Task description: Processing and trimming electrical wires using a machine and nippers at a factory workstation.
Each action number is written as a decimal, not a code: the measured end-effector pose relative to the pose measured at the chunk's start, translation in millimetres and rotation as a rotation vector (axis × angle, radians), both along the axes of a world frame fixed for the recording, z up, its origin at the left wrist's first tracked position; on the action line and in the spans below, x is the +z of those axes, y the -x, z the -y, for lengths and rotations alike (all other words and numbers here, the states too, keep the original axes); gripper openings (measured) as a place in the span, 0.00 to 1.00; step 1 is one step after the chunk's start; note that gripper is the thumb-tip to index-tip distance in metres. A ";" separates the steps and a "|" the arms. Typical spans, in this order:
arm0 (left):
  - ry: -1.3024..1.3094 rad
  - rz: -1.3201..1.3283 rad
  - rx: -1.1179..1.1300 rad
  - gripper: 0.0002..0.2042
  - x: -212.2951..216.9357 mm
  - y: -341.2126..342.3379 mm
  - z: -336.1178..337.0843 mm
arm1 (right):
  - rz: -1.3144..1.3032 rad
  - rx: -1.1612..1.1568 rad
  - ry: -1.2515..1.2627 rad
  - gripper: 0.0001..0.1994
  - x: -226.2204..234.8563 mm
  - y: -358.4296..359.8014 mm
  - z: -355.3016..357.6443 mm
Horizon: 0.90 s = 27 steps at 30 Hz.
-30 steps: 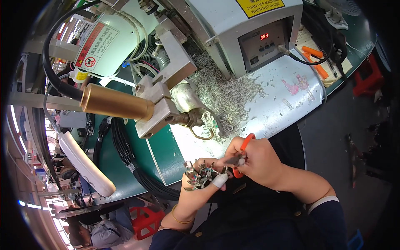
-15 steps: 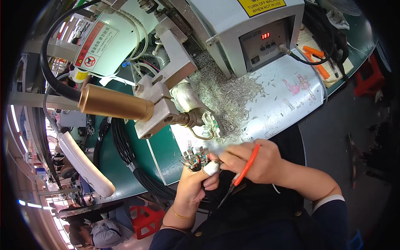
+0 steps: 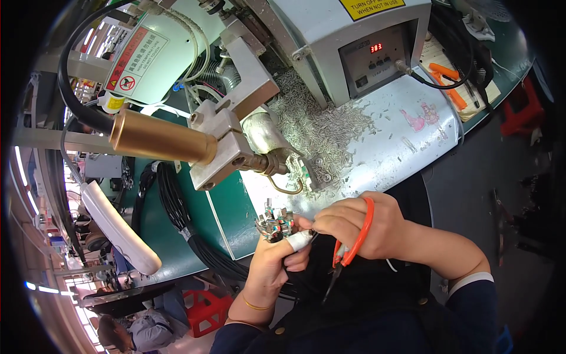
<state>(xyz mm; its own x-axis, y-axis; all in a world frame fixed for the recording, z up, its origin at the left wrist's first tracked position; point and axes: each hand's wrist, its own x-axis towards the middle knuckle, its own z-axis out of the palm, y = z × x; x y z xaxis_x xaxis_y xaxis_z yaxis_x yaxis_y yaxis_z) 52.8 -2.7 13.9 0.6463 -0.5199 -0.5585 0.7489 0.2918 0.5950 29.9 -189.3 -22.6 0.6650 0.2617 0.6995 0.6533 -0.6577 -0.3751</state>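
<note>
My left hand (image 3: 272, 261) is closed around a bundle of cable ends with small metal connectors (image 3: 276, 225) and coloured wires, which stick up above the fist. White wrapping (image 3: 299, 240) covers my left thumb. My right hand (image 3: 374, 230) keeps red-handled pliers (image 3: 349, 251) in its palm, their dark jaws hanging down toward my lap. Its thumb and forefinger pinch together at the tip of my left thumb, by a small dark piece that I cannot make out. Just beyond both hands is the tip of a soldering machine (image 3: 302, 174).
The machine's gold cylinder (image 3: 162, 141) and metal clamp reach in from the left. Small metal pieces (image 3: 330, 127) are heaped on the white work plate (image 3: 413, 141). Bundled black cables (image 3: 177, 203) lie on the green table, near a white lamp (image 3: 118, 227). A control box (image 3: 383, 59) stands behind.
My right hand has shifted slightly right, and the pliers have swung with it, their jaws now hanging more steeply. The left hand stays nearly in place with the connectors.
</note>
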 end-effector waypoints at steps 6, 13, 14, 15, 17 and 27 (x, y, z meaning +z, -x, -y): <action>-0.646 0.678 0.099 0.10 -10.6 22.5 14.3 | -0.211 -0.026 -0.290 0.05 -7.2 11.2 -16.0; -0.432 0.478 0.243 0.10 -6.8 23.3 14.2 | -0.864 0.241 -0.971 0.04 -0.3 17.5 -22.8; -0.407 0.427 0.241 0.09 -5.5 23.2 13.0 | -0.846 0.281 -1.019 0.04 -2.0 18.6 -24.1; -0.406 0.427 0.238 0.09 -4.5 22.7 12.1 | -0.845 0.278 -1.020 0.04 -2.3 20.1 -24.8; -0.337 0.345 0.232 0.09 -3.8 22.1 9.0 | -0.795 0.216 -0.998 0.06 -3.2 21.8 -26.7; -0.422 0.432 0.294 0.08 -7.4 25.0 13.8 | -0.979 -0.059 -0.217 0.22 -1.0 27.2 -18.5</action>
<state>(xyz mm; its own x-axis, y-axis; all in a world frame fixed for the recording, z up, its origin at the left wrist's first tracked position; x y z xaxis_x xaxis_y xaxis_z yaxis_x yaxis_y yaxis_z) 27.9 -16.5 6.5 0.9387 -0.0820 -0.3348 0.3430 0.1240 0.9311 2.8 -170.8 -23.6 0.9809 0.1412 -0.1338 -0.0387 -0.5327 -0.8454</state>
